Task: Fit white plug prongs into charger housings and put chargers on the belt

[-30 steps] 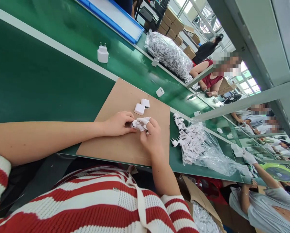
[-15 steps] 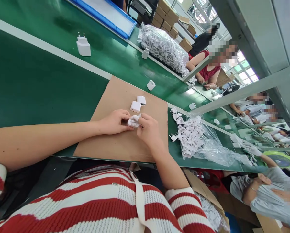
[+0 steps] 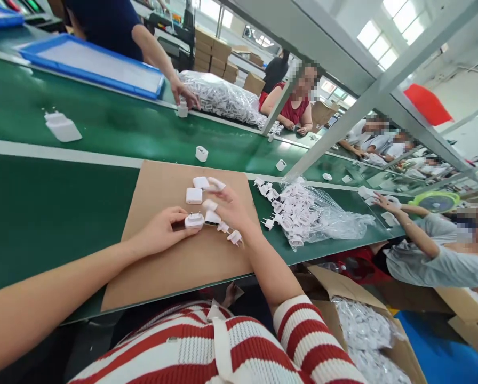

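Note:
My left hand [image 3: 165,230] pinches a white plug charger [image 3: 194,221], its two prongs pointing up, above a brown cardboard sheet [image 3: 154,277]. White covers sit on fingertips of my right hand [image 3: 234,207], whose thumb and forefinger are spread apart. The forefinger is by a white charger block [image 3: 200,183]; a second block [image 3: 193,196] lies just in front of it. Under the right thumb is a white piece with dark openings [image 3: 212,217]. Small white plug heads [image 3: 234,237] are beside the right palm; whether its hidden fingers touch them I cannot tell.
Right of the cardboard, white plug heads [image 3: 299,210] spill from a clear bag [image 3: 339,213]. Chargers, one a large plug charger [image 3: 63,127], stand along the green bench. Across it, a co-worker's hand [image 3: 185,93] touches a small charger near a blue-rimmed tray [image 3: 95,61].
My hands have separated; the plug charger is now in the left, and the right has opened. White pieces now show by the right palm. The view has turned, and a co-worker's arm has come in.

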`<action>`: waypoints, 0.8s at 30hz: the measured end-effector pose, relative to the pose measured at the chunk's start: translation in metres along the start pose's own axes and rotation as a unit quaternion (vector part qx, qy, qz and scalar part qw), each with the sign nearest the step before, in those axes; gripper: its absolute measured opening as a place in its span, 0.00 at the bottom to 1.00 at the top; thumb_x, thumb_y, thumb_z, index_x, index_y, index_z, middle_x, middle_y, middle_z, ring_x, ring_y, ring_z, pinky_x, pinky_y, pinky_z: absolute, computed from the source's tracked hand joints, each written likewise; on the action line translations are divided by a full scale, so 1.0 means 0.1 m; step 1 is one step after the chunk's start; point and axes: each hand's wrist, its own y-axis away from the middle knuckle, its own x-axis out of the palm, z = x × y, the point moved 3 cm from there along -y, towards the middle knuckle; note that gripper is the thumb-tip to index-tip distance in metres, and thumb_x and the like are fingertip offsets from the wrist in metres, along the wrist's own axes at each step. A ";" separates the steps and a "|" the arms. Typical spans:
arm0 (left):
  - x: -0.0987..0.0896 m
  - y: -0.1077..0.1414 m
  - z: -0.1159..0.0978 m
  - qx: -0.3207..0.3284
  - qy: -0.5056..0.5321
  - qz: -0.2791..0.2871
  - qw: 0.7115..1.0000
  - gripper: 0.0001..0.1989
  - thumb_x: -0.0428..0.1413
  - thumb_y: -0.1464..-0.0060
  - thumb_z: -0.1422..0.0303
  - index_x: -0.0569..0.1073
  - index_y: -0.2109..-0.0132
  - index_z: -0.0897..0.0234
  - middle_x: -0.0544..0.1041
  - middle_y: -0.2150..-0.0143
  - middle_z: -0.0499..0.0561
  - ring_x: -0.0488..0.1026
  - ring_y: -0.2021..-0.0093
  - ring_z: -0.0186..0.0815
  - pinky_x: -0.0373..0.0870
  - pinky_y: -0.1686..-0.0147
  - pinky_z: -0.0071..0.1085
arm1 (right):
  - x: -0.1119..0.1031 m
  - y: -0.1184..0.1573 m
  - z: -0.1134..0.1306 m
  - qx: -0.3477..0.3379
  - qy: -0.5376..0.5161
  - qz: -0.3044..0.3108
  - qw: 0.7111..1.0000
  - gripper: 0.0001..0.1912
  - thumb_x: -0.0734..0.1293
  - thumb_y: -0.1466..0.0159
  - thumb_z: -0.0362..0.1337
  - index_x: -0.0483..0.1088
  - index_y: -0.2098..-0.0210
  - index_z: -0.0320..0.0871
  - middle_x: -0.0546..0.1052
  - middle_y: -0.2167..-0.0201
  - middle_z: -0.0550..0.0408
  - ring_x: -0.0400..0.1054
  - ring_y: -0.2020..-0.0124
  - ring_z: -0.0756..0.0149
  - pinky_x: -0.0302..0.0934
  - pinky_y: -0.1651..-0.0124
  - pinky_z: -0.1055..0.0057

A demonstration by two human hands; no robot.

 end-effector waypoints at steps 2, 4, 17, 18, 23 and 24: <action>-0.07 0.03 -0.07 -0.035 0.010 0.016 0.999 0.26 0.60 0.46 0.41 0.82 0.57 0.59 0.78 0.56 0.53 0.76 0.58 0.43 0.73 0.59 0.34 | -0.24 -0.14 -0.22 0.049 0.061 -0.086 0.993 0.27 0.65 0.30 0.44 0.65 0.33 0.47 0.74 0.37 0.49 0.66 0.35 0.59 0.58 0.31 0.61; -0.16 0.04 -0.17 -0.062 0.034 0.039 0.997 0.27 0.62 0.49 0.40 0.82 0.58 0.59 0.78 0.59 0.52 0.76 0.60 0.43 0.73 0.62 0.34 | -0.44 -0.25 -0.46 0.138 0.197 -0.110 0.964 0.28 0.64 0.29 0.43 0.64 0.32 0.42 0.66 0.31 0.42 0.56 0.28 0.54 0.46 0.25 0.51; -1.41 -1.60 0.72 -0.181 -0.126 -0.210 0.953 0.26 0.62 0.41 0.54 0.78 0.45 0.72 0.80 0.50 0.55 0.73 0.53 0.41 0.67 0.51 0.36 | -0.57 -0.21 -1.21 0.220 0.334 -0.143 0.905 0.22 0.59 0.35 0.27 0.71 0.44 0.39 0.73 0.43 0.39 0.64 0.37 0.50 0.44 0.30 0.42; -1.45 -1.70 0.80 -0.194 -0.140 -0.217 0.947 0.24 0.61 0.41 0.57 0.78 0.47 0.73 0.80 0.51 0.57 0.73 0.53 0.43 0.68 0.51 0.37 | -0.58 -0.19 -1.23 0.217 0.318 -0.162 0.909 0.23 0.58 0.37 0.25 0.72 0.46 0.39 0.73 0.45 0.39 0.67 0.41 0.50 0.51 0.33 0.46; -1.45 -1.83 0.92 -0.268 -0.189 -0.300 0.896 0.36 0.65 0.52 0.59 0.72 0.40 0.79 0.71 0.40 0.76 0.68 0.40 0.66 0.67 0.44 0.52 | -0.62 -0.16 -1.25 0.203 0.225 -0.222 0.927 0.29 0.54 0.42 0.20 0.71 0.45 0.37 0.71 0.47 0.37 0.68 0.48 0.51 0.63 0.46 0.59; -1.44 -1.79 0.88 -0.269 -0.210 -0.341 0.876 0.44 0.65 0.53 0.59 0.65 0.34 0.80 0.63 0.33 0.79 0.61 0.34 0.69 0.62 0.39 0.56 | -0.63 -0.16 -1.21 0.196 0.218 -0.233 0.927 0.30 0.53 0.42 0.20 0.71 0.44 0.37 0.70 0.47 0.37 0.68 0.47 0.51 0.63 0.46 0.60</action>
